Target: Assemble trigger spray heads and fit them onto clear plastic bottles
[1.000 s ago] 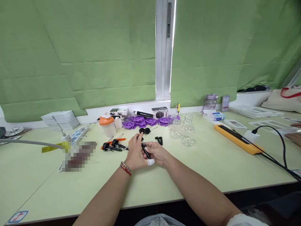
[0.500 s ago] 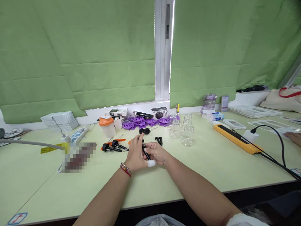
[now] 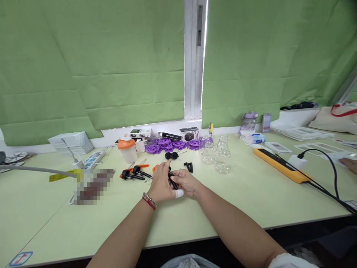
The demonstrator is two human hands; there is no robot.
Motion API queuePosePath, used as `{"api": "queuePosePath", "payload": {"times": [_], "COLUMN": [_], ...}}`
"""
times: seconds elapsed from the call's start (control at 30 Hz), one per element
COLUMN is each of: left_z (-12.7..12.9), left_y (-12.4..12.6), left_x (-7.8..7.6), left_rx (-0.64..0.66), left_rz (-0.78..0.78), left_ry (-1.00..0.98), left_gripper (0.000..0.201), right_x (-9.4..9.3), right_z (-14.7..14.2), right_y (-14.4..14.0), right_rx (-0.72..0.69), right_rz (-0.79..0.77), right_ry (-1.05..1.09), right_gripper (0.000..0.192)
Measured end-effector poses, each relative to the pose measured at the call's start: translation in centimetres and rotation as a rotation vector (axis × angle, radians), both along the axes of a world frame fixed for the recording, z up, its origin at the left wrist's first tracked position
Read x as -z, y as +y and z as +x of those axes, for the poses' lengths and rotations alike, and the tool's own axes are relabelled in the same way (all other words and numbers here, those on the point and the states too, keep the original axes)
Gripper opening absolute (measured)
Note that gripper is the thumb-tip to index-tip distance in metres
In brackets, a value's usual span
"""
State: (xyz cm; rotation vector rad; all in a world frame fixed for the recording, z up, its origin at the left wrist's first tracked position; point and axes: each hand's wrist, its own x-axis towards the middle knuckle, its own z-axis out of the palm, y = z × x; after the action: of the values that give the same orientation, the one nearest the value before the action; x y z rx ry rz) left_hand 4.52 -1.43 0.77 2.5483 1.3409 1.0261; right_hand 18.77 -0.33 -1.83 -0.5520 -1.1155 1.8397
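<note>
Both hands meet above the table near the middle of the view. My left hand (image 3: pixel 161 181), with a white wrap on its thumb, is closed around a slim black tube-like part (image 3: pixel 173 183). From the other side, the fingers of my right hand (image 3: pixel 187 182) pinch that same part; its upper end is mostly hidden by the fingers. Left of the hands lie two black stems with round caps (image 3: pixel 134 176) and an orange piece (image 3: pixel 143 166). Just beyond are two round black pieces (image 3: pixel 171 155) and two short black angled tubes (image 3: pixel 188 167).
Several clear bottle-shaped vessels (image 3: pixel 222 163) stand to the right. Purple wheel-like parts (image 3: pixel 164 143) and small boxes line the back. An orange-lidded cup (image 3: pixel 127 150) and power strip (image 3: pixel 94 159) are left; a yellow-orange bar device (image 3: pixel 281 165) with cables and another person's hand (image 3: pixel 350 163) are right.
Almost nothing differs. Both hands keep hold of the black tube-like part, with only a slight shift of the fingers.
</note>
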Motion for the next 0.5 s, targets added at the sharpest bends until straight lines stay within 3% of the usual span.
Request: {"api": "queuePosePath", "payload": {"times": [0.27, 0.43, 0.5], "left_z": [0.3, 0.1, -0.3], "left_y": [-0.3, -0.4, -0.2], "left_x": [-0.8, -0.9, -0.8], "left_rx": [-0.042, -0.046, -0.039], "left_rz": [0.001, -0.119, -0.198], "left_ry": [-0.035, -0.087, -0.124], "left_gripper": [0.098, 0.097, 0.092], "right_x": [-0.1, -0.4, -0.4], "right_z": [0.2, 0.8, 1.7], "right_y": [0.1, 0.5, 1.3], "right_rx": [-0.006, -0.025, 0.067], "right_rz": [-0.043, -0.003, 0.045], "right_ry": [-0.015, -0.094, -0.181], "right_gripper": [0.04, 0.044, 0.042]}}
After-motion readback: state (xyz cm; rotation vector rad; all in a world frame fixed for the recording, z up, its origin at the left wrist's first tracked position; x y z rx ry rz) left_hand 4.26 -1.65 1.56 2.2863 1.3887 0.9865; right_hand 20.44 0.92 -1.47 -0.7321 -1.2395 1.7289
